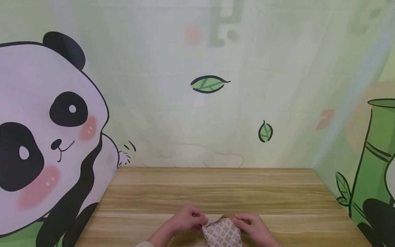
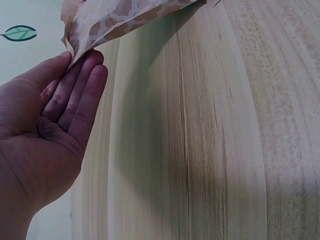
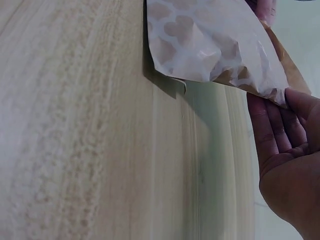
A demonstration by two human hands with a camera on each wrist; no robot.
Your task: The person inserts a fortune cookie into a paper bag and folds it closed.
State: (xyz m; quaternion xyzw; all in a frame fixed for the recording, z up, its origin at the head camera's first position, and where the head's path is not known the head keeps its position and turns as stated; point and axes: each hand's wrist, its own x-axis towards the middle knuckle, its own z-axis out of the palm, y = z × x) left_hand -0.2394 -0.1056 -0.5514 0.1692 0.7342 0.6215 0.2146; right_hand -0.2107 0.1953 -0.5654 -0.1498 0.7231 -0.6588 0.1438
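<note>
A brown paper bag (image 1: 223, 234) printed with a white lattice pattern is held up at the front of the table, its lower part cut off by the head view's bottom edge. My left hand (image 1: 190, 219) pinches its upper left corner between thumb and fingers; the left wrist view shows the crumpled paper edge (image 2: 67, 35) in that pinch. At the upper right corner, my right hand (image 1: 252, 227) pinches the paper the same way. A plain brown flap (image 3: 287, 60) stands up behind the patterned side. What the bag contains is hidden.
The wood-grain table (image 1: 216, 188) runs back to a pale green backdrop (image 1: 160, 103) printed with leaves. A large printed panda (image 1: 74, 82) covers the left side, and printed green bamboo (image 1: 367, 178) shows at the right.
</note>
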